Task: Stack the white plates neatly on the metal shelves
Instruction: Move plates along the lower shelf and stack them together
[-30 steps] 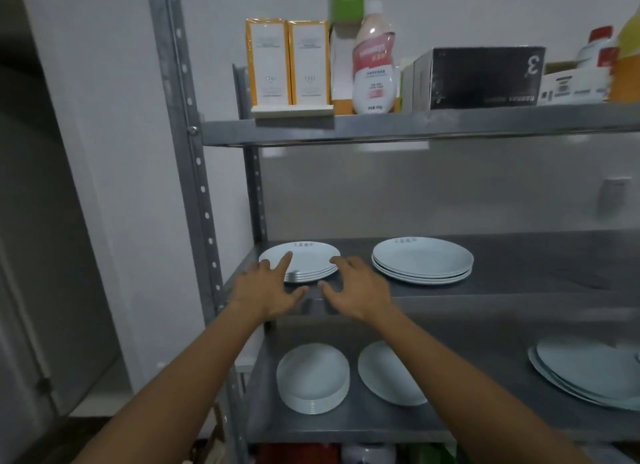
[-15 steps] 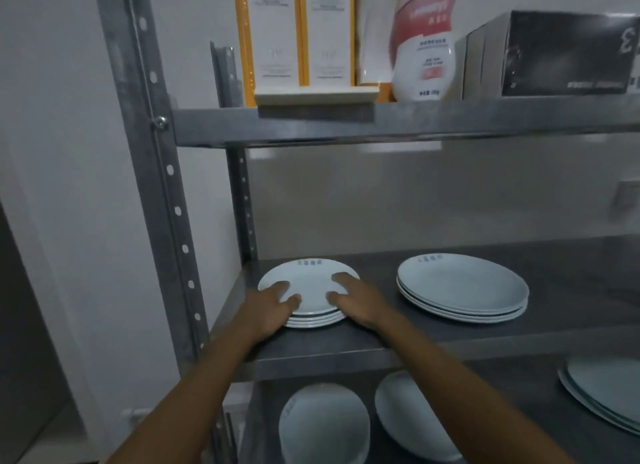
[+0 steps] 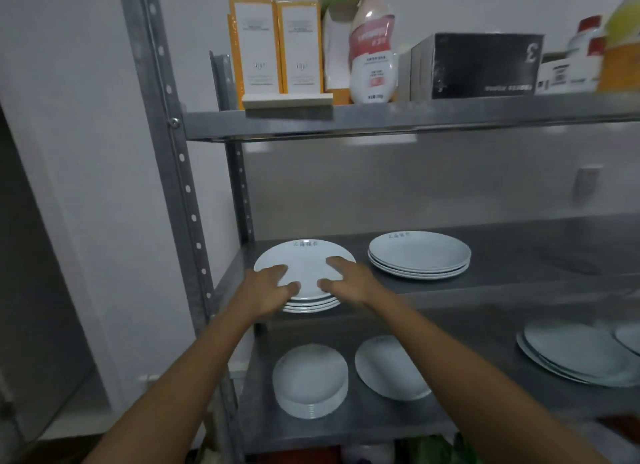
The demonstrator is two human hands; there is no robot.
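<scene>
A small stack of white plates (image 3: pixel 306 261) sits at the left front of the middle metal shelf (image 3: pixel 540 255), its near rim at the shelf's front edge. My left hand (image 3: pixel 265 295) grips the stack's near-left rim, fingers on the top plate. On the near-right rim my right hand (image 3: pixel 351 283) holds it the same way. A wider stack of white plates (image 3: pixel 420 255) lies to the right, apart from it. On the lower shelf (image 3: pixel 388 425) are a tall stack of small plates (image 3: pixel 310 380), a large plate (image 3: pixel 388 366) and more large plates (image 3: pixel 575 356) at the right.
The top shelf (image 3: pixel 415 117) carries orange-and-white cartons (image 3: pixel 277 48), a pink-labelled bottle (image 3: pixel 372 48), a black box (image 3: pixel 485 65) and more bottles at the right. A perforated steel upright (image 3: pixel 173 152) stands just left of my hands, with a white wall behind.
My hands went from the shelf's front edge onto the small stack and closed on its near rim. The stack now sits closer to the front edge.
</scene>
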